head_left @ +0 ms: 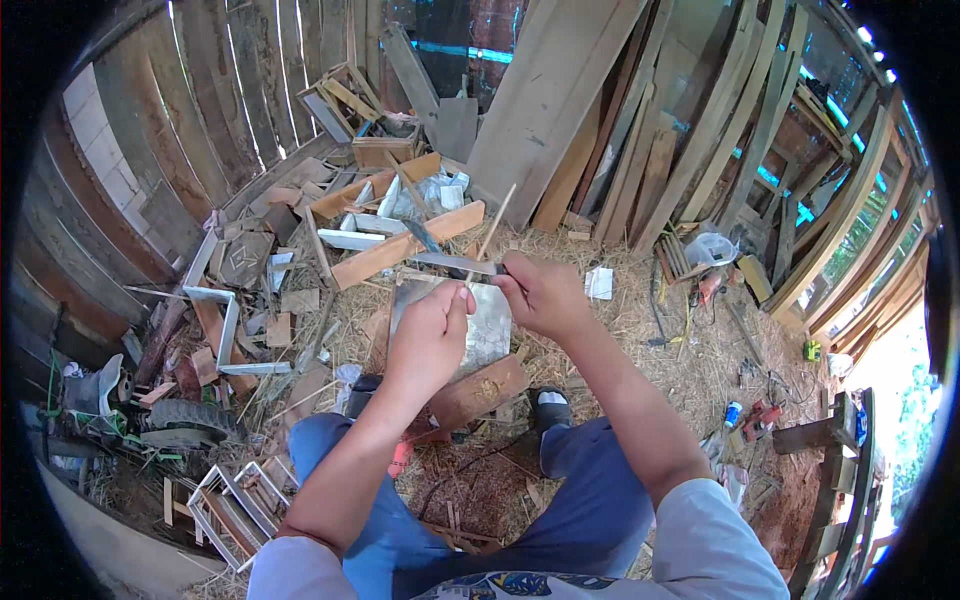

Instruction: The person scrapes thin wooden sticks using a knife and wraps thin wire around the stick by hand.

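My right hand [545,293] is closed around the handle of a knife [450,262], whose blade points left. A thin wooden stick [496,222] is pinched in my left hand [432,328] and slants up and away to the right. The blade crosses the stick just above my left fingers; whether it cuts into the wood I cannot tell. Both hands are close together above a grey, worn flat sheet [490,325]. Nearer my legs, a wooden block [480,396] lies at the sheet's edge.
Wood shavings [640,370] cover the floor. Planks [410,245] and scraps are piled ahead, and tall boards [560,90] lean on the back wall. White frames [235,505] and a wheel [185,420] are at left. A blue can [733,413] and a red tool [762,420] lie right.
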Motion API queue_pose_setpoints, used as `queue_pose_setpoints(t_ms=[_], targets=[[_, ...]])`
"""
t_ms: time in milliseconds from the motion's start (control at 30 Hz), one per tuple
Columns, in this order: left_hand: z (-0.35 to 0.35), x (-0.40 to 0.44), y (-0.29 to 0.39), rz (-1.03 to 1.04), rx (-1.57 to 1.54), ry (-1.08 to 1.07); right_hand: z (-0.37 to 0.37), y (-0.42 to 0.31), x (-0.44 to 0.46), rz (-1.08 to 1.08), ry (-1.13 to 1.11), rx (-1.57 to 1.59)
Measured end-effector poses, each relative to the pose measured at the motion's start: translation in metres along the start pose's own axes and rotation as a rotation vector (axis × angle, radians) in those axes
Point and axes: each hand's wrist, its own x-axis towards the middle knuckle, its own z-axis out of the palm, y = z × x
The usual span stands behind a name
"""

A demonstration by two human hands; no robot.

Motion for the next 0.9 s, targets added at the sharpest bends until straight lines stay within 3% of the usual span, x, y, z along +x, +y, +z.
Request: queue_pose_setpoints(t_ms=[67,133,233,333,500,567,667,900], targets=[[0.0,0.003,-0.006,-0.013,-0.017,-0.004,0.002,0.008,0.002,0.006,0.007,-0.044],[0.0,0.001,-0.002,-0.024,-0.034,-0.006,0.015,0.032,0.003,0.268,0.209,0.049],[-0.003,-0.007,0.013,-0.038,-0.154,-0.064,-0.02,0.075,0.004,0.423,0.314,0.04],[-0.003,-0.006,0.009,-0.053,-0.184,-0.107,-0.028,0.059,-0.017,0.437,0.304,0.111],[0.004,-0.003,-0.01,-0.27,-0.491,-0.222,-0.008,0.021,-0.02,0.225,0.218,0.222],[0.003,-0.003,-0.009,-0.272,-0.49,-0.196,-0.001,0.017,-0.019,0.123,0.042,0.178],[0.001,-0.002,-0.009,-0.253,-0.437,-0.155,-0.001,0.007,-0.016,-0.049,0.027,0.136],[0.001,-0.001,-0.004,-0.207,-0.355,-0.122,-0.003,0.0,-0.013,-0.051,0.031,0.089]])
